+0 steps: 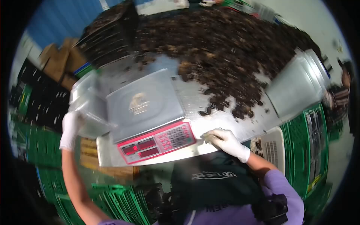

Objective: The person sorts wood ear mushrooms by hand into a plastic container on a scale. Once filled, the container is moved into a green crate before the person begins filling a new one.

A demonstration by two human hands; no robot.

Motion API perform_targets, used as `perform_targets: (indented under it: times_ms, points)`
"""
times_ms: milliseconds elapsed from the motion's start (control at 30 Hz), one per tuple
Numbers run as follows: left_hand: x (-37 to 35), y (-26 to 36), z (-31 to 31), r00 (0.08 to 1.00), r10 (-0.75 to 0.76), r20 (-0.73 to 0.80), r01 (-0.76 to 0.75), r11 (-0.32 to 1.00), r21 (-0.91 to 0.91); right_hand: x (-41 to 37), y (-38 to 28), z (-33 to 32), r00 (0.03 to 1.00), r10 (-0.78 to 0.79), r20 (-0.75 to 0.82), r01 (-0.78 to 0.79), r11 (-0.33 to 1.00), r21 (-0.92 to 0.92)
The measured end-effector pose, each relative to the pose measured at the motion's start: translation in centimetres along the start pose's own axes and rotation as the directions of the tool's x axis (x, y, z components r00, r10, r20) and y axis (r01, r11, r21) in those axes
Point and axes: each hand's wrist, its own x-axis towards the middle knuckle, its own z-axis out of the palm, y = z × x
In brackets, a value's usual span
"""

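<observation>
A weighing scale with a grey platform (pixel 144 105) and a red keypad panel (pixel 157 142) stands on the metal table (pixel 210 148), its platform bare. My left hand (pixel 72 127), in a white glove, grips the edge of a clear plastic container (pixel 92 108) left of the scale. My right hand (pixel 227 142), also gloved, is at the table's front edge just right of the keypad, fingers bent together; anything in them is too small to make out. A large heap of dark brown pieces (pixel 225 48) covers the table behind.
Stacked clear containers (pixel 300 84) lie tilted at the table's right. Black crates (pixel 108 37) stand at the back left, green crates (pixel 305 146) at the right. A white basket (pixel 272 150) sits below the table edge. Another person's gloved hand (pixel 207 3) is at the far side.
</observation>
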Motion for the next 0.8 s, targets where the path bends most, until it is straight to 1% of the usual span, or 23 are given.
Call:
perform_targets:
  times_ms: [33, 67, 100, 133, 167, 200, 233, 267, 300, 333, 367, 433, 467, 500, 533, 567, 633, 667, 700, 767, 800]
  points:
    - [-0.5, 0.5, -5.1, 1.000, -0.017, -0.014, 0.015, 0.988, -0.153, -0.6, -0.7, 1.7, 0.992, 0.119, -0.044, -0.113, 0.986, 0.122]
    - [-0.3, -2.1, -6.2, 1.000, 0.006, -0.009, -0.007, 0.985, -0.170, -1.0, -0.8, 3.3, 0.988, 0.142, -0.063, -0.133, 0.982, 0.136]
    - [1.1, 3.8, -2.2, 0.987, -0.084, -0.136, 0.045, 0.962, -0.270, 0.6, 3.6, -5.2, 0.992, 0.059, -0.114, -0.057, 0.998, 0.017]
    - [0.7, 2.3, -1.2, 0.984, -0.165, -0.067, 0.107, 0.850, -0.515, -0.5, 4.1, -4.7, 0.986, 0.087, -0.143, -0.085, 0.996, 0.021]
    - [0.4, 0.2, -1.9, 0.973, -0.231, 0.023, 0.182, 0.699, -0.691, -0.8, 4.6, -2.9, 0.982, 0.100, -0.163, -0.092, 0.994, 0.055]
    - [-0.5, 1.1, -1.3, 0.971, -0.206, -0.121, 0.076, 0.745, -0.663, -2.6, 4.3, -2.2, 0.971, 0.151, -0.184, -0.135, 0.986, 0.098]
    - [-0.6, 2.2, -2.2, 0.937, -0.184, -0.296, -0.034, 0.796, -0.604, -2.9, 4.0, -1.6, 0.970, 0.090, -0.227, -0.083, 0.996, 0.041]
    - [-0.7, 4.9, -4.8, 0.960, -0.181, -0.213, 0.041, 0.844, -0.535, -3.1, 4.3, -1.2, 0.967, 0.083, -0.240, -0.083, 0.996, 0.013]
    - [-0.7, 8.0, -5.2, 0.964, -0.164, -0.208, 0.028, 0.843, -0.537, -3.3, 4.7, -0.9, 0.966, 0.077, -0.248, -0.083, 0.996, -0.016]
    - [-0.6, 11.0, -5.4, 0.921, -0.250, -0.299, -0.074, 0.642, -0.763, -3.2, 5.0, -0.5, 0.960, -0.017, -0.280, -0.022, 0.991, -0.135]
    - [-0.8, 14.2, -5.7, 0.866, -0.361, -0.346, -0.201, 0.382, -0.902, -3.2, 5.4, -0.3, 0.958, -0.008, -0.287, -0.031, 0.991, -0.130]
    - [-2.0, 21.5, -7.4, 0.838, -0.208, -0.504, -0.279, 0.630, -0.725, -3.3, 5.9, -0.3, 0.929, -0.200, -0.310, 0.104, 0.949, -0.299]
    - [-2.5, 24.1, -8.9, 0.864, 0.012, -0.503, -0.285, 0.835, -0.471, -3.3, 6.0, -0.6, 0.918, -0.207, -0.338, 0.099, 0.946, -0.310]
    - [-2.5, 25.9, -7.7, 0.853, 0.032, -0.521, -0.340, 0.791, -0.509, -3.4, 5.7, -1.2, 0.916, -0.204, -0.345, 0.095, 0.947, -0.305]
    - [-2.9, 28.1, -8.2, 0.877, 0.086, -0.472, -0.289, 0.881, -0.375, -3.7, 5.2, -2.1, 0.909, -0.154, -0.388, 0.030, 0.951, -0.308]
    - [-3.0, 29.1, -6.7, 0.866, 0.079, -0.493, -0.309, 0.861, -0.405, -3.9, 5.0, -3.0, 0.897, -0.105, -0.430, -0.037, 0.950, -0.310]
    - [-3.6, 30.8, -6.5, 0.901, 0.135, -0.412, -0.319, 0.849, -0.421, -4.6, 5.3, -5.0, 0.817, -0.214, -0.536, -0.015, 0.920, -0.391]
    - [-4.0, 30.6, -5.5, 0.943, 0.123, -0.309, -0.264, 0.840, -0.474, -5.0, 5.7, -6.1, 0.768, -0.261, -0.585, -0.007, 0.910, -0.415]
    - [-4.1, 31.4, -6.1, 0.942, 0.127, -0.311, -0.270, 0.838, -0.475, -5.4, 6.2, -7.3, 0.716, -0.306, -0.627, -0.001, 0.898, -0.440]
    - [-4.7, 33.4, -8.0, 0.912, 0.075, -0.403, -0.206, 0.934, -0.292, -6.3, 6.4, -9.5, 0.662, -0.367, -0.654, -0.064, 0.841, -0.537]
    - [-5.1, 34.1, -8.4, 0.901, 0.072, -0.429, -0.212, 0.933, -0.290, -6.5, 6.7, -10.6, 0.636, -0.391, -0.665, -0.114, 0.805, -0.582]
